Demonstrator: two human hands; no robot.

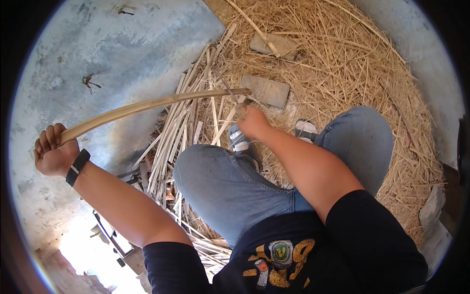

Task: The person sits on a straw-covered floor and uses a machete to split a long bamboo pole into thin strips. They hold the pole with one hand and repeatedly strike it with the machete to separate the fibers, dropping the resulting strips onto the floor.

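Bamboo strip (147,104), long, pale tan, slightly bowed, lies crosswise in front of the person, angling up and away from the left hand (56,152), whose fingers wrap its left end. Right hand (254,122) is nearer the other end, on the body side of it, closed round a knife (233,96) whose thin blade crosses the strip; can't tell if they touch. That end overlaps a flat block (274,92) in view, with split strips (171,137) and straw-like shavings (342,83) around.
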